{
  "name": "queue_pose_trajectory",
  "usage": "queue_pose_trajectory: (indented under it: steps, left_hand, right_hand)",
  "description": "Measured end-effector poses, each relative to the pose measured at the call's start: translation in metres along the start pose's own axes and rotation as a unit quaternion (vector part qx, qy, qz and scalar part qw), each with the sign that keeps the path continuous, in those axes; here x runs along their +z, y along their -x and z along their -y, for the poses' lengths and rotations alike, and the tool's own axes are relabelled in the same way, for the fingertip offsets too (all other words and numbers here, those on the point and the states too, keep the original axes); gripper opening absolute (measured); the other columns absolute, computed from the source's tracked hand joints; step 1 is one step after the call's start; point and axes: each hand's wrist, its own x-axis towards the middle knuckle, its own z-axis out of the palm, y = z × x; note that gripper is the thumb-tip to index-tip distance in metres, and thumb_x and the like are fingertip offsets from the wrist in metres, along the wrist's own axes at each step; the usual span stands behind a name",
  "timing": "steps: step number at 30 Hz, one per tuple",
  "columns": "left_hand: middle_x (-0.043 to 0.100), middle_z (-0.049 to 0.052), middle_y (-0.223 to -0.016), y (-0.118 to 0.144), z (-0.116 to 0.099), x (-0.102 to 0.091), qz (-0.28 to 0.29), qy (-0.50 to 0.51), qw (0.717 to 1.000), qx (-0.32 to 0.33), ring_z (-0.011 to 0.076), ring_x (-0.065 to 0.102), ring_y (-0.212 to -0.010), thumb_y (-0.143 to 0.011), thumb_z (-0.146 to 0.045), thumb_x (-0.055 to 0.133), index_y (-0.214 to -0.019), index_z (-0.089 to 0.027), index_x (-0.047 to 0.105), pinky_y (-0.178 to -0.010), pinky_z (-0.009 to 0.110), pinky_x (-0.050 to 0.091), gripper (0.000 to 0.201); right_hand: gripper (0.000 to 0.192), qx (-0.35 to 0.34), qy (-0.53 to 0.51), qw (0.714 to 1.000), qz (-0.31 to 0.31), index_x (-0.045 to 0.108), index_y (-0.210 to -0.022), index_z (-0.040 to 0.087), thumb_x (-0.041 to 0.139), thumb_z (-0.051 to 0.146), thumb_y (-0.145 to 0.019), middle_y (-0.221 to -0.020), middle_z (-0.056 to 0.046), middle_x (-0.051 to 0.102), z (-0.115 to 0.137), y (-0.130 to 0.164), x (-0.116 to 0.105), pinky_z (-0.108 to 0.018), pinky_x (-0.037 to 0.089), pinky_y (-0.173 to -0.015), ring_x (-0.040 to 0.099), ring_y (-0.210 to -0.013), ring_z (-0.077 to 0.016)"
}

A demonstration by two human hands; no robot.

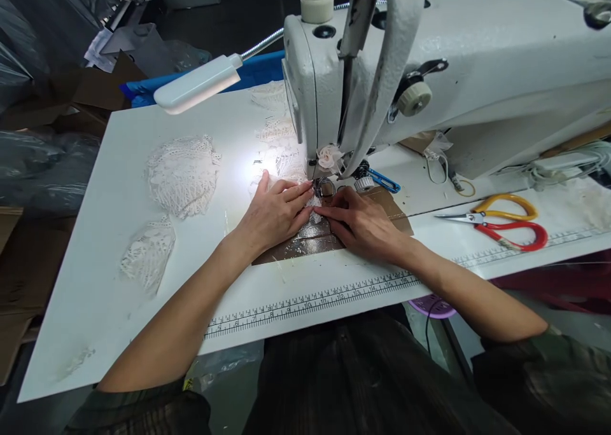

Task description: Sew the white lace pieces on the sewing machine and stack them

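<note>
My left hand (pixel 277 212) lies flat on white lace, fingers stretched toward the needle area of a white sewing machine (pixel 305 79) and thumb spread out. A small part of the lace piece (pixel 314 207) shows between my two hands, in front of the presser foot. My right hand (pixel 365 222) is closed, with its index finger and thumb at the edge of that lace. Their fingertips nearly meet, and they partly hide the cloth. Beneath them lies a brown, taped plate (pixel 305 247). More lace (pixel 279 130) trails behind the machine head.
Two lace pieces, a larger one (pixel 184 175) and a smaller one (pixel 149 255), lie on the white table (pixel 95 320) at left. Scissors (pixel 496 219) with yellow and red handles rest at right. A lamp (pixel 198 85) hangs over the table. A printed ruler (pixel 310 304) runs along the front edge.
</note>
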Motion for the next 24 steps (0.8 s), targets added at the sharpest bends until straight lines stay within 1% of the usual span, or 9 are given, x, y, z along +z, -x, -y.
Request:
queue_pose_trajectory:
  steps: [4, 9, 11, 13, 16, 18, 19, 21, 24]
  left_hand:
    - [0.068, 0.009, -0.128, -0.004, -0.003, 0.003, -0.006, -0.011, 1.0, -0.029, 0.0318, 0.063, -0.11, -0.099, -0.03, 0.051, -0.124, -0.024, 0.067, -0.106, 0.074, 0.034, 0.031]
    - [0.07, 0.01, -0.124, -0.006, -0.012, 0.005, -0.011, -0.036, 0.997, -0.072, 0.0309, 0.061, -0.107, -0.1, -0.032, 0.046, -0.123, -0.021, 0.068, -0.103, 0.063, 0.038, 0.033]
    - [0.07, 0.01, -0.122, -0.007, -0.016, 0.007, -0.017, -0.047, 0.995, -0.085, 0.0301, 0.06, -0.106, -0.101, -0.032, 0.044, -0.122, -0.02, 0.067, -0.101, 0.058, 0.038, 0.034]
    - [0.07, 0.01, -0.119, -0.007, -0.019, 0.008, -0.025, -0.063, 0.993, -0.094, 0.0285, 0.06, -0.103, -0.101, -0.032, 0.042, -0.12, -0.02, 0.066, -0.097, 0.053, 0.039, 0.033]
    - [0.069, 0.013, -0.115, -0.006, -0.02, 0.005, -0.047, -0.094, 0.989, -0.103, 0.0264, 0.06, -0.096, -0.102, -0.032, 0.041, -0.118, -0.017, 0.064, -0.086, 0.045, 0.041, 0.032]
    - [0.068, 0.015, -0.114, -0.005, -0.017, 0.0, -0.075, -0.102, 0.987, -0.099, 0.0258, 0.06, -0.094, -0.101, -0.032, 0.043, -0.114, -0.015, 0.064, -0.079, 0.041, 0.041, 0.03]
    - [0.068, 0.015, -0.113, -0.004, -0.014, -0.003, -0.09, -0.097, 0.987, -0.093, 0.0254, 0.06, -0.093, -0.101, -0.031, 0.044, -0.111, -0.014, 0.064, -0.077, 0.04, 0.041, 0.028]
    - [0.069, 0.014, -0.108, -0.003, -0.009, -0.008, -0.11, -0.07, 0.989, -0.07, 0.0238, 0.061, -0.091, -0.1, -0.027, 0.046, -0.105, -0.015, 0.064, -0.074, 0.037, 0.042, 0.022]
    - [0.071, 0.009, -0.099, -0.002, -0.005, -0.01, -0.104, -0.003, 0.994, -0.011, 0.0207, 0.063, -0.087, -0.098, -0.02, 0.048, -0.097, -0.016, 0.066, -0.073, 0.036, 0.044, 0.019]
  right_hand:
    - [0.04, 0.003, 0.017, 1.0, 0.019, 0.066, -0.131, 0.024, 0.045, 0.022, -0.097, -0.11, -0.013, 0.056, -0.001, -0.004, -0.003, -0.042, 0.054, -0.085, 0.058, -0.093, -0.0241]
    - [0.041, 0.024, 0.031, 0.999, 0.03, 0.064, -0.133, 0.026, 0.043, 0.024, -0.097, -0.114, -0.014, 0.054, -0.002, -0.008, -0.003, -0.04, 0.053, -0.076, 0.059, -0.085, -0.0224]
    - [0.04, 0.028, 0.013, 0.999, 0.015, 0.066, -0.13, 0.026, 0.042, 0.027, -0.098, -0.115, -0.014, 0.053, -0.005, -0.007, -0.001, -0.039, 0.053, -0.073, 0.06, -0.083, -0.0218]
    - [0.038, 0.033, -0.028, 0.999, -0.011, 0.068, -0.125, 0.024, 0.042, 0.028, -0.098, -0.114, -0.013, 0.054, -0.01, -0.006, -0.001, -0.038, 0.052, -0.073, 0.06, -0.081, -0.0204]
    - [0.031, 0.066, -0.093, 0.99, -0.086, 0.072, -0.113, 0.02, 0.047, 0.028, -0.096, -0.109, -0.011, 0.057, -0.019, -0.004, -0.003, -0.036, 0.051, -0.074, 0.06, -0.081, -0.0188]
    - [0.024, 0.096, -0.117, 0.979, -0.137, 0.071, -0.1, 0.02, 0.05, 0.027, -0.094, -0.103, -0.009, 0.059, -0.024, -0.004, -0.004, -0.035, 0.05, -0.074, 0.059, -0.081, -0.0187]
    - [0.021, 0.107, -0.123, 0.975, -0.152, 0.07, -0.094, 0.02, 0.051, 0.027, -0.093, -0.099, -0.008, 0.06, -0.025, -0.004, -0.005, -0.034, 0.05, -0.074, 0.059, -0.08, -0.0186]
    - [0.017, 0.116, -0.128, 0.973, -0.155, 0.065, -0.084, 0.02, 0.052, 0.027, -0.091, -0.093, -0.007, 0.06, -0.026, -0.004, -0.005, -0.034, 0.049, -0.072, 0.058, -0.076, -0.0179]
    - [0.019, 0.114, -0.122, 0.976, -0.138, 0.058, -0.073, 0.02, 0.051, 0.027, -0.09, -0.091, -0.007, 0.059, -0.025, -0.004, -0.004, -0.034, 0.048, -0.07, 0.056, -0.072, -0.0171]
